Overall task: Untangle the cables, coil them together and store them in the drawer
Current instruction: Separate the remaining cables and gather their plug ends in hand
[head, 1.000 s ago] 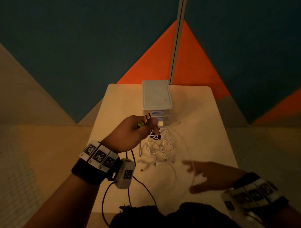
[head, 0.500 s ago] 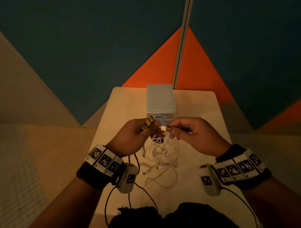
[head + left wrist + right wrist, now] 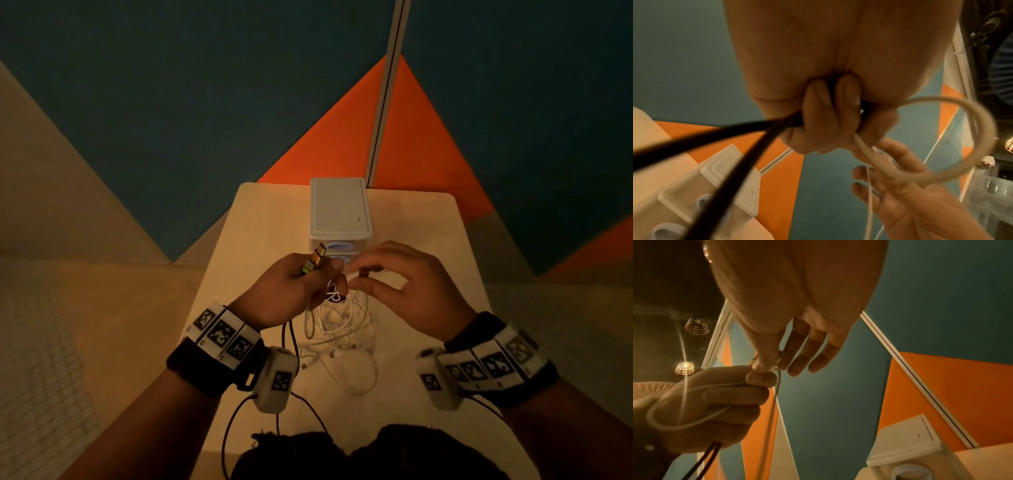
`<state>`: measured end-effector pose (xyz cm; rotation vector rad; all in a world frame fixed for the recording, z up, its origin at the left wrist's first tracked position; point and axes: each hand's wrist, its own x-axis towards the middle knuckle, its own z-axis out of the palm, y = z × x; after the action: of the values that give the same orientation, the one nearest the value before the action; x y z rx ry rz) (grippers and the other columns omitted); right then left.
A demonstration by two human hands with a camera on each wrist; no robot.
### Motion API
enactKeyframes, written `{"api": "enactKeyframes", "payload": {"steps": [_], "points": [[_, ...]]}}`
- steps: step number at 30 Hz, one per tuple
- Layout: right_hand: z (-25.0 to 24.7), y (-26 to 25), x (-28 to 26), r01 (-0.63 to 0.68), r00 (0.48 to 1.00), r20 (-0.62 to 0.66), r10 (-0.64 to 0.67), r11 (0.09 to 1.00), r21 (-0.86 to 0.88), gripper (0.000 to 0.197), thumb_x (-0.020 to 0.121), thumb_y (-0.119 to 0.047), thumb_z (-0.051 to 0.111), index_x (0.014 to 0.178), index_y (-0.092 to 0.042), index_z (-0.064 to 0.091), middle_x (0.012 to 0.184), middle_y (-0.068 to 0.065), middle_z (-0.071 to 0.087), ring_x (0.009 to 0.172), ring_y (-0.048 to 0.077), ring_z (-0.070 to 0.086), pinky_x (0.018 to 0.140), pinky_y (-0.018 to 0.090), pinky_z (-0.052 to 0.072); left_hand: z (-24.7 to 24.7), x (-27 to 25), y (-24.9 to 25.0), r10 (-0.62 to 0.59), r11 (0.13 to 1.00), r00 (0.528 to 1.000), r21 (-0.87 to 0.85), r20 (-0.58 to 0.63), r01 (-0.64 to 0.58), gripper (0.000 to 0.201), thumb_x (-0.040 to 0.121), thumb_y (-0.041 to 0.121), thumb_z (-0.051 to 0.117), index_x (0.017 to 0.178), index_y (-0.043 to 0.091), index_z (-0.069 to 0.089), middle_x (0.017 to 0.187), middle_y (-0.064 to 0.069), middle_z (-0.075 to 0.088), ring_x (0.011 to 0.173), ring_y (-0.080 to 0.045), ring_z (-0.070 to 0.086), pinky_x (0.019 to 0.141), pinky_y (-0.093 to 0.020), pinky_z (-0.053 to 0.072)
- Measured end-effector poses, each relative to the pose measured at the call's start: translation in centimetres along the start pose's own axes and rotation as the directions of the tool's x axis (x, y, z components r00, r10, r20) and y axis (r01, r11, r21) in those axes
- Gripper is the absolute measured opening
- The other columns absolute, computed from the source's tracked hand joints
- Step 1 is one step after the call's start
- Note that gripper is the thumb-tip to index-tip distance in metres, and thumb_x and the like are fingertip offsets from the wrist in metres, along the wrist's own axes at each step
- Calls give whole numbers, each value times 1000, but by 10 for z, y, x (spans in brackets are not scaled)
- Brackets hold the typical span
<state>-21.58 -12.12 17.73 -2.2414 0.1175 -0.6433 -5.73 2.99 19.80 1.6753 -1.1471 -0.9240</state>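
While clamping the black cables (image 3: 287, 337) in the left hand (image 3: 291, 291) as half a second ago, keeps the grip curled tight, with a loop of white cable (image 3: 980, 146) caught in the same fist. Holds the gold and green plugs (image 3: 315, 259) above the knuckles, long axis tilted up and away toward the drawer unit (image 3: 340, 209); lets the black cables hang down from the fist toward the body.

Differs at the right hand (image 3: 407, 291): half a second ago curled all fingers around the white plug, now pinches the end of the white cable only between thumb and first finger, just at the left thumb, with the other fingers nearly straight and spread.

Leaves the white tangle (image 3: 342, 329) on the worktop (image 3: 260, 240), under both hands and in front of the drawer unit, strands rising to the hands.
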Motion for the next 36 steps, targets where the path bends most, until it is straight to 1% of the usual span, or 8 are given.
{"api": "enactKeyframes", "payload": {"steps": [4,7,15,18,24,29,34,36], "points": [[0,2,2,-210,976,101,192,952,221,41,89,-17,76,128,-18,63,114,-6,75,105,10,72,94,30,57,-1,0,1,68,994,998,87,15,-69,30,103,32,52,78,28,67,58,16,55,55,1,48,61,-15,37],[0,4,2,-225,967,173,185,943,245,32,89,-14,76,120,-17,69,103,-2,78,96,15,74,90,30,58,-3,-1,-1,121,979,993,162,7,-120,28,101,32,58,75,42,60,66,22,60,65,4,54,66,-13,38],[-1,11,-4,-183,980,-19,200,927,326,15,78,-16,81,91,-20,74,90,-5,76,81,14,72,77,26,57,-15,2,-13,1,1000,995,-10,-95,-2,38,102,44,51,63,42,54,53,13,39,50,-6,33,54,-30,28],[-5,15,-14,-216,974,117,193,948,232,11,80,-16,83,88,-19,76,88,-10,75,75,15,68,71,28,56,-21,7,-19,-13,995,981,-104,-196,-8,32,98,49,54,67,41,53,59,13,37,52,-9,31,51,-30,27],[13,42,-60,-437,760,549,348,899,34,5,92,-27,73,92,-25,78,81,-11,75,74,4,71,73,19,54,-29,9,-9,20,939,917,-308,-398,-155,35,107,33,42,72,24,40,59,5,31,49,-10,25,46,-27,20],[21,67,-104,-583,666,553,501,812,-33,29,102,-38,55,90,-23,76,78,2,72,69,12,67,73,32,56,-42,10,-13,3,933,835,-300,-551,-201,33,108,35,38,81,17,47,55,6,33,48,-10,26,45,-25,23],[-3,77,-140,-805,382,598,704,572,-158,62,92,-65,45,76,-17,81,74,6,77,77,22,74,80,22,55,-50,7,-20,5,960,769,-212,-639,-182,34,107,38,39,85,15,52,67,1,46,58,-15,50,57,-25,47],[-17,74,-150,-849,406,532,743,522,-81,64,89,-65,45,68,-16,80,70,9,76,72,21,73,78,20,53,-52,8,-23,-16,945,750,-255,-661,-204,32,107,37,40,87,16,53,72,4,50,61,-13,58,67,-32,56]]}}
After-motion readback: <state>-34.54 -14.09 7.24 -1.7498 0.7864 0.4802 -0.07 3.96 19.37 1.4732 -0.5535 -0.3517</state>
